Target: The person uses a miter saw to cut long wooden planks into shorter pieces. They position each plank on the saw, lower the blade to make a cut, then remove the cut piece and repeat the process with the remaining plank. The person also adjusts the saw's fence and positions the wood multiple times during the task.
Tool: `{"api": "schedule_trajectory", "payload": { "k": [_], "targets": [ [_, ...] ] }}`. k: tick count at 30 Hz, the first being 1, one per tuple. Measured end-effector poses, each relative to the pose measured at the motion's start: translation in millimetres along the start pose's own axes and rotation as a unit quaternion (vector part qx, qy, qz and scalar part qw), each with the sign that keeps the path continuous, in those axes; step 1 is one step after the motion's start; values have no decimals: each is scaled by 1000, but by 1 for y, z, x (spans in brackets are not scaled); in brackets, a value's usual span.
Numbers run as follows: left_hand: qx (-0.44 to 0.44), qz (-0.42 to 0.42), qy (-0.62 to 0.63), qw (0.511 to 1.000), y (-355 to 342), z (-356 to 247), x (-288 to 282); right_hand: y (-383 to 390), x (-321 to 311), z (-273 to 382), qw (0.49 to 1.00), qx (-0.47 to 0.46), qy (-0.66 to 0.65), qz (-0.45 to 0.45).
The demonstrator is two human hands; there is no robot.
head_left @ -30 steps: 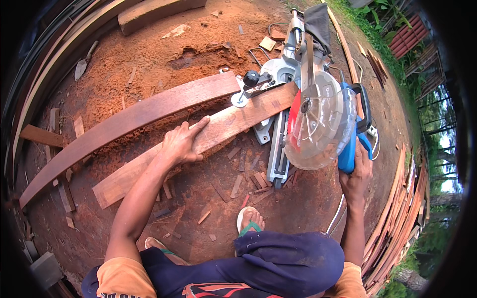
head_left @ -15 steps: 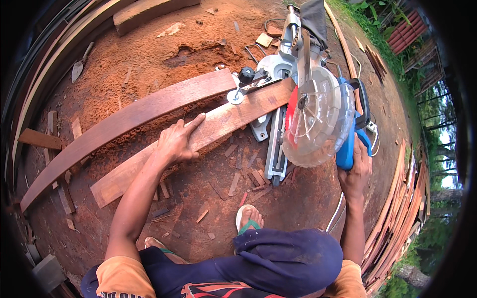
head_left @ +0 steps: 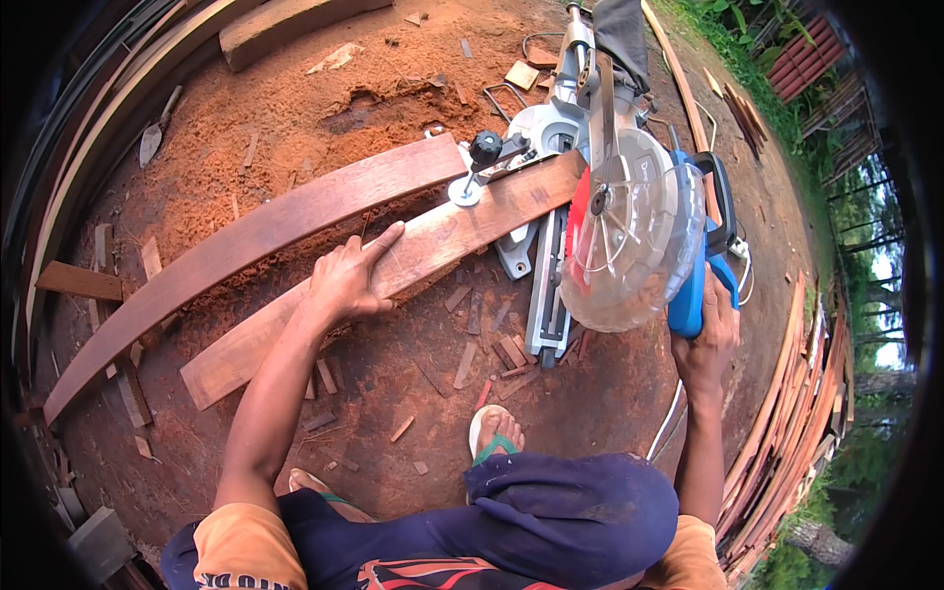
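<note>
My left hand (head_left: 351,278) grips a flat wooden board (head_left: 442,241) across its width, thumb and fingers on opposite edges. The board's far end lies on the base of a miter saw (head_left: 536,295), beside the red blade (head_left: 578,221) under its clear guard (head_left: 629,236). A black-knobbed clamp (head_left: 485,149) has its round foot on the board. My right hand (head_left: 706,339) is wrapped round the saw's blue handle (head_left: 691,295); some fingers are hidden behind it. Beyond the board lies a longer, darker curved plank (head_left: 265,231).
Reddish sawdust (head_left: 324,128) and several offcuts (head_left: 464,364) litter the ground. A trowel (head_left: 157,128) lies at the far left near long planks (head_left: 98,128). Thin wood strips (head_left: 777,423) are piled at right. A white cord (head_left: 667,423) runs beside my right forearm.
Both hands keep their grips, and the board stays in place at the saw. Only a very slight shift of the whole view shows.
</note>
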State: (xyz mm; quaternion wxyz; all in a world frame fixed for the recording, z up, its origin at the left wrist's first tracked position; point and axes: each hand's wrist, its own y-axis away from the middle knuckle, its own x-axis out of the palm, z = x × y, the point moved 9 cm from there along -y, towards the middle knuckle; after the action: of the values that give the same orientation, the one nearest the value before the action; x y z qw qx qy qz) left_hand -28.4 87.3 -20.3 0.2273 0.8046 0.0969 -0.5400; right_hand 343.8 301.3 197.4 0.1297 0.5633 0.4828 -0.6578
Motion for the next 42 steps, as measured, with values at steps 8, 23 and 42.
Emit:
{"api": "schedule_trajectory", "payload": {
  "k": [8, 23, 42],
  "targets": [
    [-8, 8, -2, 1000, -1, 4, 0, 0, 1, 1, 1000, 10, -13, 5],
    [-11, 22, -6, 1000, -1, -2, -3, 5, 6, 4, 1000, -4, -1, -3],
    [0, 11, -3, 1000, -4, 3, 1, 4, 6, 0, 1000, 10, -8, 19]
  ]
}}
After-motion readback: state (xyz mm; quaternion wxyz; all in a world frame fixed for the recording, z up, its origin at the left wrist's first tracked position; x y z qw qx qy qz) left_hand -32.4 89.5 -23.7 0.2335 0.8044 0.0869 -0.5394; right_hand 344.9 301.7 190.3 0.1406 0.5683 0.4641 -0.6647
